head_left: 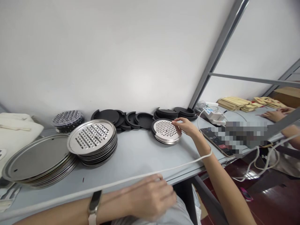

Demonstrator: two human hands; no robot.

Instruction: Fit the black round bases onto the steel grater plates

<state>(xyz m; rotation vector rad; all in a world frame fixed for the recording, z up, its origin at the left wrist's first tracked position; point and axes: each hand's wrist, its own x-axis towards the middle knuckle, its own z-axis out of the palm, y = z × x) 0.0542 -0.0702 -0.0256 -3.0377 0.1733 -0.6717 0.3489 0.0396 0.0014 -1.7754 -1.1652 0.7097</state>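
Note:
With its thumb and fingers, my right hand point(186, 126) pinches the right edge of a round metal grater plate point(166, 128) on top of a small stack, beside a black ring-shaped edge. Close to my body, my left hand point(153, 198) hangs above my lap, its fingers curled and blurred; whether it holds anything cannot be made out. Left of centre stands a taller stack of round steel grater plates point(92, 137) with long slots. Beside it lies a pile of larger steel discs point(39, 156). Several black round holders with cut-out rims point(144, 120) line the wall.
A coarse grater stack point(67, 120) stands behind the steel piles, and a white bag point(21, 128) lies far left. A white cable point(126, 181) crosses the table front. Rightward are a phone point(215, 142), a grey frame post point(217, 53), wooden pieces point(234, 103) and another person's hands point(273, 115).

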